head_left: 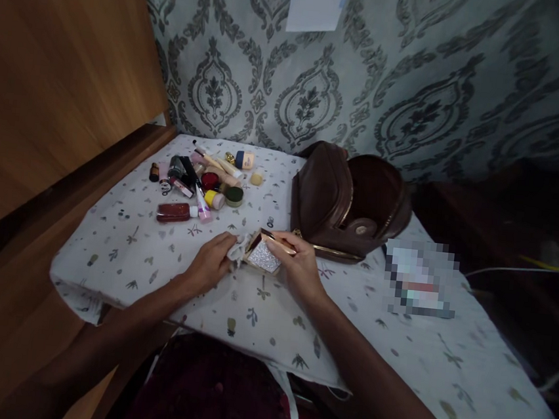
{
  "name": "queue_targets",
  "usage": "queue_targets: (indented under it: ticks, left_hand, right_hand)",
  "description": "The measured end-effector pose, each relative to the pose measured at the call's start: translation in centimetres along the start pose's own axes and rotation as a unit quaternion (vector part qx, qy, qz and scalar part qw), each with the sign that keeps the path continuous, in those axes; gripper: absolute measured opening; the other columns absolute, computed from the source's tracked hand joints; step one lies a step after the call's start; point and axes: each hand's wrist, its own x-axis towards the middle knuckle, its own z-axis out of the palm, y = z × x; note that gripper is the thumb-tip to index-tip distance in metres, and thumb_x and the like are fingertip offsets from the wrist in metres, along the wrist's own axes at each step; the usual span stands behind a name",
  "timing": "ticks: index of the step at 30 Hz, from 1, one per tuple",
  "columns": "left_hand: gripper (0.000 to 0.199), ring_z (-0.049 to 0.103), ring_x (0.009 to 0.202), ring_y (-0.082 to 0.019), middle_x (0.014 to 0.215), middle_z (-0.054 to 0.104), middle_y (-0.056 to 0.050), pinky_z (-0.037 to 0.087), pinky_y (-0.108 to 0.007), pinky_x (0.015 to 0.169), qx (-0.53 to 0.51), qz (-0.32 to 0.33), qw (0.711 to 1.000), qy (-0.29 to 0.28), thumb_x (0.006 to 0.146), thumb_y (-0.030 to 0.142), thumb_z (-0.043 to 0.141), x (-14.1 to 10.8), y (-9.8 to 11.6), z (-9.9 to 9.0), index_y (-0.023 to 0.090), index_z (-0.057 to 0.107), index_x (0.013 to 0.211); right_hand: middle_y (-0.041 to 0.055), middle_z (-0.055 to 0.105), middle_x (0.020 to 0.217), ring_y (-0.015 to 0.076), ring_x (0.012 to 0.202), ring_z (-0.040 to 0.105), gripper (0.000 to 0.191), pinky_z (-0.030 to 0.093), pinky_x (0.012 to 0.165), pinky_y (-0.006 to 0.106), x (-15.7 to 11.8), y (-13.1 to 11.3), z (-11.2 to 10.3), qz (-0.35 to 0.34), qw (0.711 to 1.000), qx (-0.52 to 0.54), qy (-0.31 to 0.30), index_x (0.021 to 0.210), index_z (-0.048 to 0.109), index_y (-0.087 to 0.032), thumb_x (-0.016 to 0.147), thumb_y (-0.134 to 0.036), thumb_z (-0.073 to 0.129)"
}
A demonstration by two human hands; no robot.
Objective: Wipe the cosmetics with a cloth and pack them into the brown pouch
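Observation:
My right hand (298,264) is closed round a small glittery silver case (264,257) with shiny gold-brown edges, probably a cosmetic compact. My left hand (211,262) pinches a crumpled whitish cloth (238,251) against the case's left side. Both hands are just above the front part of the table. Beyond them, to the left, lies a group of cosmetics: a bottle of dark red liquid (174,212), a yellow-banded jar (214,199), a dark green-lidded jar (234,196) and a pink-white tube (203,205). Behind my right hand stands an unzipped brown leather bag (323,191).
A patterned white cloth covers the table (145,269). A blurred-out flat object (421,279) lies at the right, near a white cable (496,268). Wooden furniture (67,51) borders the left side, and a patterned wall (269,57) rises behind.

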Motion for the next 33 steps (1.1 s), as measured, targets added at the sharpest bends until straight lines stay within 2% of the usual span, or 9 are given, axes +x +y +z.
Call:
queue_targets:
  ticks: [4, 8, 11, 15, 17, 21, 26, 29, 33]
  left_hand:
    - [0.003, 0.06, 0.072, -0.018, 0.08, 0.061, -0.004, 0.052, -0.03, 0.065, -0.164, -0.082, 0.983, 0.025, 0.081, 0.017, 0.051, 0.3, 0.1, 0.1, 0.018, 0.054, 0.081]
    - [0.027, 0.063, 0.057, -0.016, 0.067, 0.065, -0.002, 0.049, -0.024, 0.05, -0.38, -0.224, 0.897, -0.014, 0.083, 0.043, 0.059, 0.7, 0.5, 0.5, 0.016, 0.059, 0.085]
    - [0.036, 0.066, 0.057, -0.017, 0.065, 0.067, -0.002, 0.049, -0.022, 0.048, -0.442, -0.272, 0.855, 0.02, 0.073, 0.049, 0.069, 1.1, 0.9, 0.5, 0.015, 0.061, 0.082]
    - [0.037, 0.063, 0.053, -0.015, 0.063, 0.066, 0.001, 0.052, -0.025, 0.051, -0.464, -0.292, 0.833, 0.076, 0.067, 0.047, 0.074, 1.7, 1.1, 0.3, 0.016, 0.061, 0.082]
    - [0.034, 0.06, 0.051, -0.013, 0.063, 0.065, 0.002, 0.051, -0.025, 0.052, -0.442, -0.283, 0.847, 0.083, 0.068, 0.044, 0.073, 2.1, 0.8, 0.1, 0.016, 0.061, 0.082]
    - [0.019, 0.058, 0.056, -0.013, 0.066, 0.065, 0.001, 0.048, -0.024, 0.056, -0.348, -0.203, 0.913, 0.064, 0.079, 0.035, 0.062, 2.5, 0.2, -0.2, 0.016, 0.061, 0.082]
    - [0.025, 0.061, 0.081, -0.017, 0.09, 0.069, -0.003, 0.048, -0.028, 0.077, -0.203, -0.101, 0.973, 0.053, 0.082, 0.017, 0.05, 2.6, 1.0, -0.5, 0.015, 0.062, 0.103]
    - [0.027, 0.06, 0.087, -0.018, 0.095, 0.067, -0.005, 0.047, -0.029, 0.081, -0.132, -0.061, 0.989, 0.042, 0.08, 0.012, 0.048, 2.5, 1.6, -0.8, 0.015, 0.06, 0.104]
    - [0.026, 0.06, 0.09, -0.019, 0.095, 0.064, -0.005, 0.047, -0.029, 0.08, -0.06, 0.014, 0.998, 0.03, 0.078, 0.007, 0.046, 1.9, 1.7, -0.9, 0.016, 0.059, 0.098]
  right_hand:
    - [-0.0001, 0.067, 0.078, 0.0138, 0.066, 0.057, 0.041, 0.046, 0.06, 0.026, 0.2, 0.1, 0.6, 0.061, 0.988, 0.13, 0.049, 0.086, 0.073, -0.022, 0.06, -0.05, 0.085]
    - [-0.0018, 0.065, 0.078, 0.012, 0.065, 0.054, 0.04, 0.044, 0.059, 0.024, 0.2, 0.0, 1.2, 0.093, 0.976, 0.193, 0.042, 0.084, 0.071, -0.022, 0.06, -0.052, 0.085]
    - [-0.0031, 0.067, 0.082, 0.0114, 0.069, 0.056, 0.039, 0.044, 0.064, 0.023, 0.1, 0.4, 1.4, 0.078, 0.98, 0.183, 0.025, 0.09, 0.072, -0.024, 0.063, -0.048, 0.085]
    - [-0.0029, 0.067, 0.084, 0.0118, 0.073, 0.057, 0.038, 0.044, 0.069, 0.023, 0.3, 1.0, 1.0, 0.036, 0.991, 0.126, 0.004, 0.088, 0.07, -0.023, 0.062, -0.044, 0.086]
    - [-0.003, 0.065, 0.08, 0.0122, 0.071, 0.056, 0.037, 0.044, 0.069, 0.025, 0.4, 1.1, 0.6, 0.019, 0.995, 0.094, -0.012, 0.086, 0.067, -0.022, 0.062, -0.044, 0.086]
    - [-0.0024, 0.062, 0.074, 0.0142, 0.069, 0.056, 0.035, 0.045, 0.068, 0.027, 0.6, 0.4, -0.4, -0.033, 0.997, -0.028, -0.059, 0.089, 0.066, -0.022, 0.067, -0.043, 0.083]
    - [0.0053, 0.071, 0.099, 0.0228, 0.093, 0.063, 0.037, 0.047, 0.086, 0.036, 0.2, -0.7, -1.2, -0.09, 0.975, -0.17, -0.111, 0.103, 0.07, -0.022, 0.071, -0.037, 0.08]
    - [0.0039, 0.071, 0.091, 0.0222, 0.087, 0.063, 0.033, 0.048, 0.082, 0.034, 0.2, -0.7, -1.2, -0.074, 0.978, -0.166, -0.102, 0.096, 0.071, -0.021, 0.07, -0.039, 0.08]
    - [-0.0005, 0.067, 0.082, 0.0179, 0.077, 0.06, 0.036, 0.047, 0.074, 0.031, 0.6, -0.3, -1.0, -0.032, 0.997, -0.065, -0.021, 0.089, 0.069, -0.021, 0.062, -0.041, 0.083]
